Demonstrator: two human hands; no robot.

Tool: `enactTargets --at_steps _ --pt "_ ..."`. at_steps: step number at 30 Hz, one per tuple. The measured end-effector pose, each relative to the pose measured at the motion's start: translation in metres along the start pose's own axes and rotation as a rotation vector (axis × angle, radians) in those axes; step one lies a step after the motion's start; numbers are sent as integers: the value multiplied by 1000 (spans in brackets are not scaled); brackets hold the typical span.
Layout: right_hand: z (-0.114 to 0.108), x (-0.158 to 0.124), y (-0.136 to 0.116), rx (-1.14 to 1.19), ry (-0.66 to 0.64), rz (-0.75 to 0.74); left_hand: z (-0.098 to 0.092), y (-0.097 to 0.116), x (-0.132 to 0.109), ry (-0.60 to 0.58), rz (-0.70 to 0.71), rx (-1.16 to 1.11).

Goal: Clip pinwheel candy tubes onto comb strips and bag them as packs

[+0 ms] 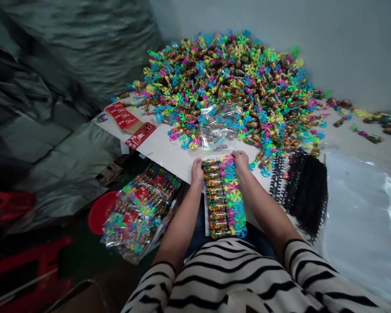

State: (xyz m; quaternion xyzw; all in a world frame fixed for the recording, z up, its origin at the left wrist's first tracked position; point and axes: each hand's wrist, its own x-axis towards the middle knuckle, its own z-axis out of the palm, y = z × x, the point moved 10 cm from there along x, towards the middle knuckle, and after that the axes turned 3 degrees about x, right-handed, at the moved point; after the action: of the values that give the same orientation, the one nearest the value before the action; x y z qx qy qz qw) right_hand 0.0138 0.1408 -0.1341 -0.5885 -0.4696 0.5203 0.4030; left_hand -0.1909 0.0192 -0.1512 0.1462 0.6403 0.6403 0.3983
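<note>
Between my hands is a clear plastic bag [219, 195] holding a row of candy-filled tubes with small coloured fans on their ends. My left hand [197, 173] grips its upper left edge, fingers closed. At the upper right edge, my right hand [241, 162] is closed on the same bag. The bag's clear upper end [220, 126] stretches away toward a large heap of loose fan-topped candy tubes [228, 82]. The lower end of the row hangs over the table's near edge, close to my striped shirt.
Black plastic strips [306, 191] and a stack of clear bags [358, 217] lie at right. Red cards [124, 116] and a phone in a red case [142, 134] rest at left. Filled packs [137, 208] are piled below, beside a red basin [99, 213].
</note>
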Motion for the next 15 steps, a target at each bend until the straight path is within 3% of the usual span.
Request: enactTargets --at_steps 3,7,12,15 --pt "3 -7 5 -12 -16 7 -1 1 -1 -22 -4 -57" --pt "2 -2 -6 -95 -76 -54 1 7 -1 -37 40 66" --pt "-14 -1 -29 -260 -166 -159 2 5 -1 -16 48 220" --pt "-29 -14 -37 -364 -225 -206 3 9 1 -29 131 299"
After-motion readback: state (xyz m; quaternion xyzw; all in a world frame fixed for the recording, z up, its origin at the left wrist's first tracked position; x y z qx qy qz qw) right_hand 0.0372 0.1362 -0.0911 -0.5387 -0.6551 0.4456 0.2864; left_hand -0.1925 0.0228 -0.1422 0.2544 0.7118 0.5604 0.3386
